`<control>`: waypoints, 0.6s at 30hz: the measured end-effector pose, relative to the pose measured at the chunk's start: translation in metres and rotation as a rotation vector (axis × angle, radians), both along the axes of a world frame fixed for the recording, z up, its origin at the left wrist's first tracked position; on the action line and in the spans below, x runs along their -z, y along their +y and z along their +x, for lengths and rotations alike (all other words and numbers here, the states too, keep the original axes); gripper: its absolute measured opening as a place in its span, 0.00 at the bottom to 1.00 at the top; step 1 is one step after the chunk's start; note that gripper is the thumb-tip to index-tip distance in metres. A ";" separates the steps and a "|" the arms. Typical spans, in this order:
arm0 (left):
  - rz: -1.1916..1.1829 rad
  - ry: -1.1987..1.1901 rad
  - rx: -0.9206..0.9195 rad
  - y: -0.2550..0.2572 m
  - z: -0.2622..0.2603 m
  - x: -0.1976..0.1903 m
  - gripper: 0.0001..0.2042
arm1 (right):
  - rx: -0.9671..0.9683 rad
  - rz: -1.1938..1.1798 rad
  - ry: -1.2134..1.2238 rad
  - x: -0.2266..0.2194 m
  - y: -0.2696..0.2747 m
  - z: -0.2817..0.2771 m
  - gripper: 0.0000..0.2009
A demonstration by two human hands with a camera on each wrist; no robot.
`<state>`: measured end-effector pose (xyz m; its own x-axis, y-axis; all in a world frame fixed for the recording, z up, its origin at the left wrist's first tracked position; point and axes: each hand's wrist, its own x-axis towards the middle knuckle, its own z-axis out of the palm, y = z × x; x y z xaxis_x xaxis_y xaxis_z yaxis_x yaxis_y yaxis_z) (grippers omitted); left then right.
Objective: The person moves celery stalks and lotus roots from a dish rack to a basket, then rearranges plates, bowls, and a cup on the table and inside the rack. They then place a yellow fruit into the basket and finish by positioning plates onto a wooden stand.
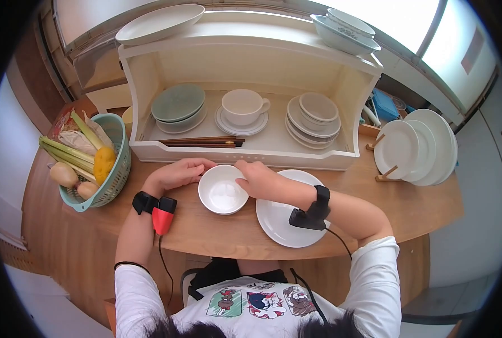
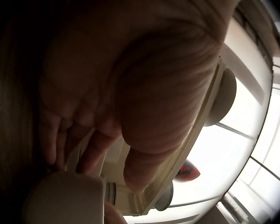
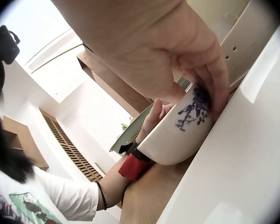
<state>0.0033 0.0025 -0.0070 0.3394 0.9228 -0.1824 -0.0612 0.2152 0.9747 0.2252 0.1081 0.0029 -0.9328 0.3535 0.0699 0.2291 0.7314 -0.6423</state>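
Observation:
A white bowl (image 1: 223,194) sits on the wooden table in front of the shelf unit, with a blue flower pattern on its outside wall (image 3: 193,109). My right hand (image 1: 258,180) pinches its right rim, thumb inside and fingers along the outer wall. On the opposite side, my left hand (image 1: 180,173) reaches to the bowl's far left edge. Its fingers (image 2: 95,151) are fairly straight, fingertips right at the bowl's wall. Beneath my right forearm lies a flat white plate (image 1: 279,217), just right of the bowl and partly covered by the arm.
The white shelf unit (image 1: 245,155) holds green bowls (image 1: 178,104), a cup (image 1: 242,107) on saucers, stacked bowls and plates (image 1: 316,115), and chopsticks (image 1: 200,142). A green basket (image 1: 116,174) of vegetables stands left; plates (image 1: 397,149) fill a wooden rack at right.

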 end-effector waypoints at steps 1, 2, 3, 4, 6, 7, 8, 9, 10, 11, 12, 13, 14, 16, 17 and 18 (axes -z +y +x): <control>0.004 -0.014 -0.001 0.000 0.000 0.001 0.24 | -0.007 0.048 0.024 0.007 0.004 -0.003 0.12; 0.008 -0.027 -0.002 0.000 0.000 0.002 0.24 | -0.014 0.096 0.049 0.008 0.005 -0.005 0.10; 0.009 -0.027 -0.005 0.000 -0.001 0.003 0.24 | -0.016 0.097 0.049 0.008 0.007 -0.006 0.10; 0.013 -0.035 -0.003 0.000 -0.001 0.003 0.24 | -0.030 0.097 0.053 0.007 0.009 -0.008 0.09; 0.016 -0.043 -0.004 0.000 -0.001 0.003 0.23 | -0.047 0.097 0.057 0.000 0.008 -0.010 0.08; 0.026 -0.070 0.003 0.000 -0.001 0.003 0.24 | -0.003 -0.005 0.010 -0.005 0.008 -0.009 0.09; 0.036 -0.099 0.010 0.000 -0.001 0.003 0.25 | 0.040 -0.107 -0.038 -0.011 0.006 -0.009 0.10; 0.035 -0.101 0.006 0.001 -0.004 0.008 0.25 | 0.037 -0.107 -0.040 -0.016 0.005 -0.008 0.10; 0.056 -0.100 0.014 0.005 -0.010 0.018 0.26 | 0.045 -0.131 -0.003 -0.022 0.006 -0.008 0.10; 0.076 -0.100 0.023 0.005 -0.009 0.018 0.27 | 0.054 -0.157 0.034 -0.027 0.006 -0.008 0.11; 0.071 -0.102 0.022 0.004 -0.008 0.018 0.27 | 0.054 -0.161 0.032 -0.033 0.005 -0.007 0.11; 0.057 -0.118 -0.004 0.003 -0.007 0.017 0.27 | 0.085 -0.249 0.001 -0.039 0.005 -0.007 0.11; 0.043 -0.135 -0.031 0.000 -0.006 0.013 0.28 | 0.115 -0.337 -0.030 -0.042 0.005 -0.008 0.11; 0.015 -0.097 -0.022 -0.002 -0.007 0.010 0.27 | 0.110 -0.298 0.001 -0.039 0.005 -0.010 0.09; -0.007 -0.058 -0.012 -0.002 -0.008 0.009 0.27 | 0.105 -0.253 0.035 -0.038 0.005 -0.011 0.08; -0.039 -0.032 -0.023 -0.002 -0.010 0.010 0.27 | 0.102 -0.258 0.032 -0.036 0.004 -0.012 0.08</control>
